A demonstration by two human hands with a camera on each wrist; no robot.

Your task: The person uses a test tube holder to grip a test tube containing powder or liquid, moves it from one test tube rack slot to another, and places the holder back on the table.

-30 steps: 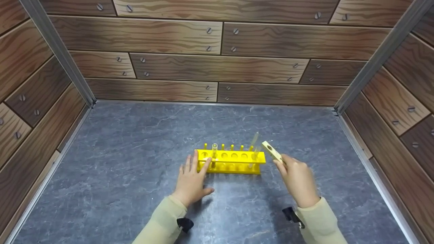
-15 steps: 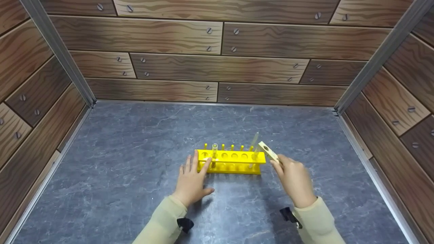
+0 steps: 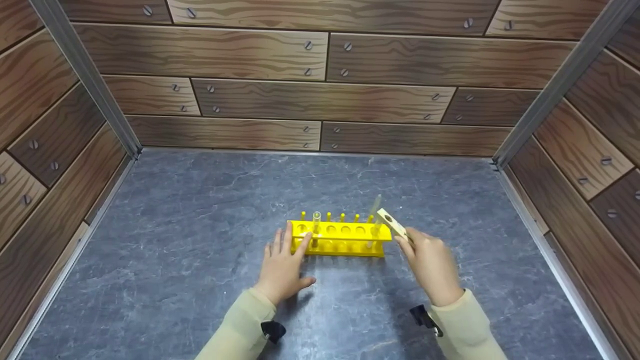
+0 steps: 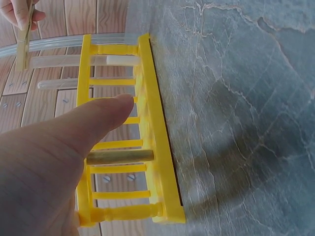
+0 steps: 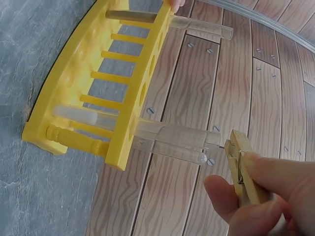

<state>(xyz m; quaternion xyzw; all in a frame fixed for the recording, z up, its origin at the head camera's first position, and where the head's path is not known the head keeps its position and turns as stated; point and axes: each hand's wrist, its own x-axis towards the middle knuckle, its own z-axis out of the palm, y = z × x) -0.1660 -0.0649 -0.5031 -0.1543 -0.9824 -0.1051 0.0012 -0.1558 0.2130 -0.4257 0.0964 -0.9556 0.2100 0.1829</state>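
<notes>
A yellow test tube rack (image 3: 320,237) stands upright on the grey surface. My left hand (image 3: 281,272) rests against its left end with straight fingers, the index fingertip on the top bar. My right hand (image 3: 432,265) pinches a wooden test tube holder (image 3: 394,224). The holder's tip is right beside the mouth of a clear test tube (image 5: 172,132) with white contents, in the rack's right end hole. Whether they touch, I cannot tell. Behind that tube, an upside-down test tube (image 5: 182,153) sits on a peg. Another tube (image 3: 316,220), holding something dark, stands near the left end.
Several yellow pegs (image 3: 342,218) rise along the back of the rack. The marbled grey tabletop (image 3: 200,210) surrounds it. Wood-patterned walls (image 3: 260,100) with metal corner strips (image 3: 92,80) enclose the back and sides.
My right hand has moved a little left, bringing the wooden holder from beyond the rack's right end up to the tube's mouth. My left hand and the rack have stayed still.
</notes>
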